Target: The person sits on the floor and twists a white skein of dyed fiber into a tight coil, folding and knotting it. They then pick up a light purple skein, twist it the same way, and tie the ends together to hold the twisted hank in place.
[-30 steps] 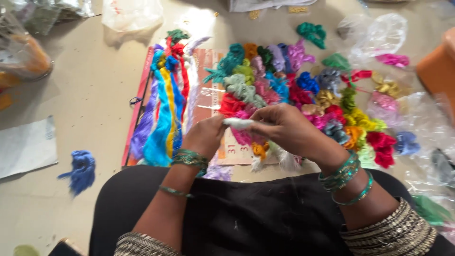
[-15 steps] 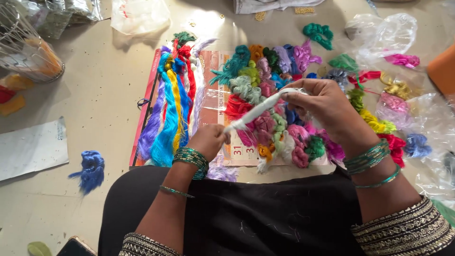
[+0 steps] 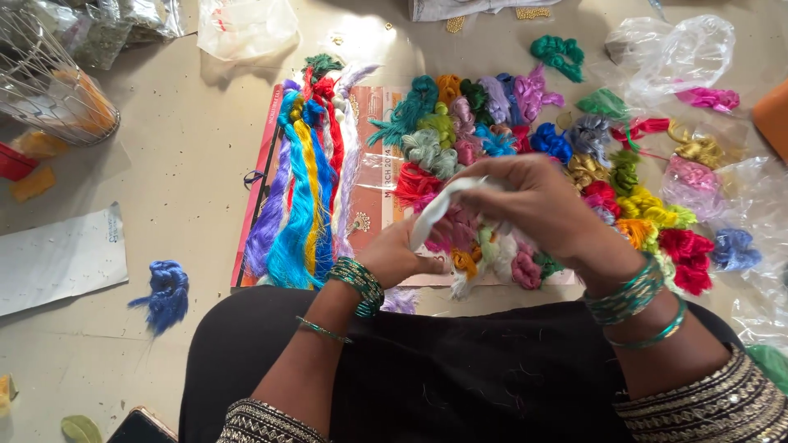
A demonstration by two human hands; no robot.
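Holding a white thread bundle (image 3: 447, 205) between both hands, just above the heap of coloured thread skeins (image 3: 525, 164). Right hand (image 3: 538, 201): grip closed over the upper end of the bundle, fingers curled down on it. Left hand (image 3: 398, 254): grip closed on the lower end, thumb pressed on top. Bundle runs diagonally, low at the left hand, high at the right.

Skeins lie on a red printed sheet (image 3: 373, 176) on the floor (image 3: 180, 164). Long straight hanks (image 3: 308, 197) in purple, blue, yellow, red and white lie side by side on the sheet's left part.

Containers:
- Wire basket (image 3: 49, 82), top left, orange contents, can't tell what kind.
- Clear plastic bag (image 3: 246, 29) at top, looks near empty.
- Clear bag (image 3: 669, 53), top right, a pink skein (image 3: 710, 98) beside it.
- More clear bags (image 3: 759, 213) at right edge, a blue skein (image 3: 735, 250) on one.

Loose dark blue skein (image 3: 164, 291) on floor, well apart to the left, near a white paper (image 3: 57, 258).
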